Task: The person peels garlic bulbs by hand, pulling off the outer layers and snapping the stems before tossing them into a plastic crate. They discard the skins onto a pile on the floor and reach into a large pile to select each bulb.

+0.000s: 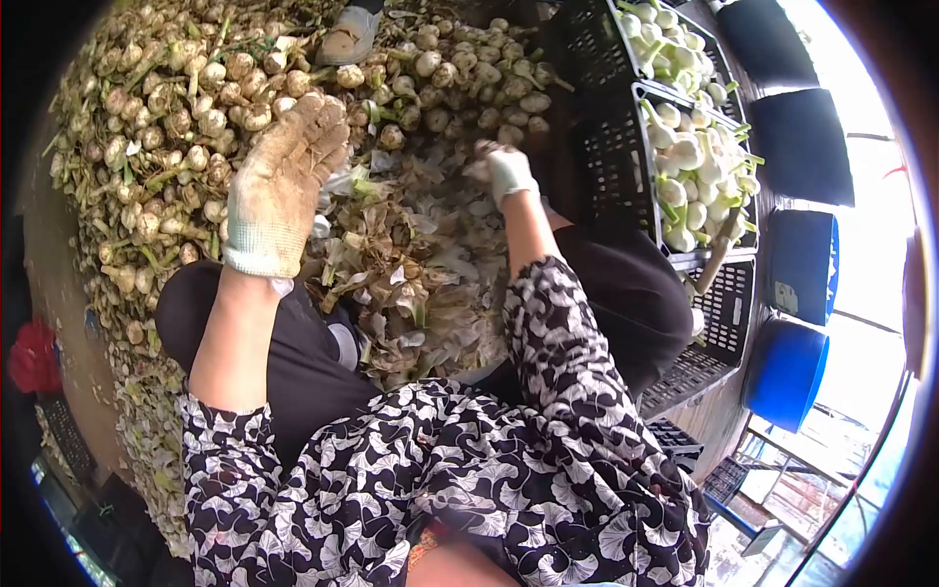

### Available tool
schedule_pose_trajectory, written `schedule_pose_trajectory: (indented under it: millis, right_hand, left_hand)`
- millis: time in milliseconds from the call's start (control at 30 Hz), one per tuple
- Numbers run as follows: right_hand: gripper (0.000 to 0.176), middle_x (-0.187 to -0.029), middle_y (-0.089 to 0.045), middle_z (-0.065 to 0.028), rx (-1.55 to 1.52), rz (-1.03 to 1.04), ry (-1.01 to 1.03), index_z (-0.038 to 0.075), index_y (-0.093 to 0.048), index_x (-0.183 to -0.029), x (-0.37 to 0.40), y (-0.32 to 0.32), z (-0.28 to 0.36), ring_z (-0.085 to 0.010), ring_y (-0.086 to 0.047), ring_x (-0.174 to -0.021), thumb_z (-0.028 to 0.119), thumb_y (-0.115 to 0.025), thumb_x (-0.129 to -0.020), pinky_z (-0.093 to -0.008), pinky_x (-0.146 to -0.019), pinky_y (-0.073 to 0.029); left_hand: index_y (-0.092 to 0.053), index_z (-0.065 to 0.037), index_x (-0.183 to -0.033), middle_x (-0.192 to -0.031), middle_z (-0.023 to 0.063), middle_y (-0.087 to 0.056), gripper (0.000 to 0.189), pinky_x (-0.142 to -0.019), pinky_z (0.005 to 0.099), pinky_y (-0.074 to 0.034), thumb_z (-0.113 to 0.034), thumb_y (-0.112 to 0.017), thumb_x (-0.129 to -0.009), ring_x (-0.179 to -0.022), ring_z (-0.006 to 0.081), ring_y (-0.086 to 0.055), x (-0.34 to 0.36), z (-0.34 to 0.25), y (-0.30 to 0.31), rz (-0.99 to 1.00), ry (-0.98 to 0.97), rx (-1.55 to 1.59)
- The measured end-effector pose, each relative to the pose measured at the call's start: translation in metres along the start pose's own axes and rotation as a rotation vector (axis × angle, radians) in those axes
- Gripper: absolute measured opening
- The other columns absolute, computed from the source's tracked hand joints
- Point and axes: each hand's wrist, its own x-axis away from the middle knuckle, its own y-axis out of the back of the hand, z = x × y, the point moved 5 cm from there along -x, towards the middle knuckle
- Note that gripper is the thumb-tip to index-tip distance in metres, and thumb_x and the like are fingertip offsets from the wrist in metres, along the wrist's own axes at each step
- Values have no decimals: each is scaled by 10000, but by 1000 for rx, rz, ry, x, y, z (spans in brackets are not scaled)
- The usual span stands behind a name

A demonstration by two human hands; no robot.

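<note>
Garlic bulbs (212, 122) lie left of the husk pile (411, 235), likely light, firm, best held round the body. Left hand (282, 181) beside it is unclenched; right hand (507, 172) over it, grip too blurred to tell.

Reaching out beyond the torso (440, 460) with partly bare left forearm (235, 338) and right forearm (531, 233). Holding the gloved left hand (291, 166) nearly flat with fingers extended, ahead and left of the torso; extending the gloved right hand (505, 174) ahead and slightly right, too blurred for reading a grip.
</note>
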Motion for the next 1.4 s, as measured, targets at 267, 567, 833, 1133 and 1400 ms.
schedule_pose_trajectory:
  millis: [267, 567, 833, 1133, 1400]
  right_hand:
    - [518, -1192, -553, -217, 962, -453, -66, 65, -577, -1149, -45, 2, -61, -348, -563, -1099, 292, -740, -714, -413, -870, -482]
    - [376, -1113, -535, -118, -248, -340, 441, -3, -574, -1098, -10, -42, -23, -234, -574, -963, -34, -663, -733, -283, -841, -472]
    - [570, -1183, -548, -159, 547, -141, 1279, 94, -608, -1150, 156, -124, 126, -343, -552, -1015, -106, -602, -615, -418, -867, -471]
    - [301, -866, -570, -49, -863, 519, 131, -22, -513, -1139, 146, -96, 120, -120, -564, -663, 205, -537, -943, -239, -563, -488]
    - [333, -933, -608, -2, -381, 335, 374, -9, -585, -1075, 172, -93, 135, -55, -527, -797, 270, -632, -900, -209, -690, -439]
  left_hand:
    - [-514, 7, -1258, -1190, 137, -595, 399, -958, 363, -415, -212, -509, -925, -1067, 235, -577, 7, 7, 2, -58, 67, -136]
    - [-465, 23, -1307, -1225, 139, -567, 470, -942, 347, -429, -224, -536, -914, -1078, 226, -565, 10, 11, -10, -105, 120, -444]
    - [-543, -32, -1227, -1057, 60, -608, 445, -787, 385, -516, -341, -598, -911, -970, 179, -591, 6, 20, -11, -20, 123, -376]
    - [-496, 8, -1257, -1127, 101, -612, 500, -910, 347, -486, -123, -705, -821, -1042, 176, -589, 10, -5, -28, 147, -283, -693]
    - [-464, 26, -1298, -1242, 111, -563, 685, -975, 302, -435, -54, -798, -706, -1128, 172, -536, 21, -6, -44, 214, -710, -1156]
